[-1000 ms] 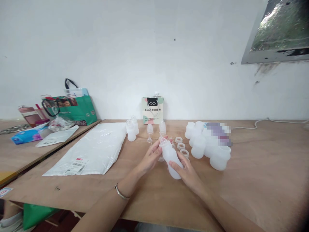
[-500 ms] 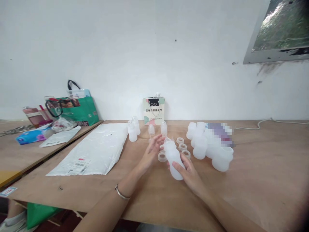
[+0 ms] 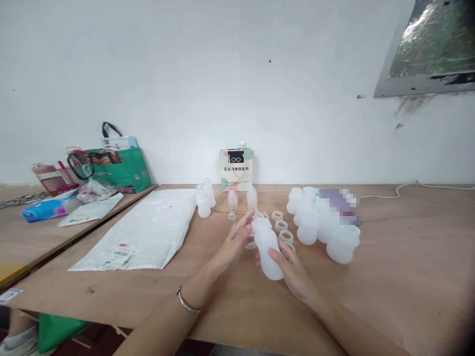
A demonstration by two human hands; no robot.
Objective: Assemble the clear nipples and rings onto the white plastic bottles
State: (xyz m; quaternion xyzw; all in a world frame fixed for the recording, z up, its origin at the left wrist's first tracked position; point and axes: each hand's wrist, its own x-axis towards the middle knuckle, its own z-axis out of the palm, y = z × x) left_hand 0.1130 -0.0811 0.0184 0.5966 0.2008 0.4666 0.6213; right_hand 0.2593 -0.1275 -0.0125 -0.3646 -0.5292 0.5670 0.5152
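A frosted white baby bottle (image 3: 269, 254) is tilted over the table, its top pointing away from me. My right hand (image 3: 291, 267) is wrapped around its lower body, the thumb on the near side. At the top end is a clear nipple (image 3: 259, 217), and the fingers of my left hand (image 3: 237, 240) are closed against it; the exact grip is partly hidden. Several clear ring collars (image 3: 284, 225) lie in a row just beyond the bottle. Two clear nipple pieces with covers (image 3: 232, 199) stand farther back. To the right, several open frosted bottles (image 3: 307, 227) stand grouped.
Two assembled bottles (image 3: 204, 202) stand beside a white plastic mailer (image 3: 137, 232). A paper bag (image 3: 236, 170) is against the wall. On the left table are a green bag (image 3: 129, 170), a blue tissue pack (image 3: 46, 208) and a cup. A white cable (image 3: 397, 190) runs along the right.
My left fingers have come together at the nipple, where they were spread before. The bottle has shifted slightly down, still in my right hand.
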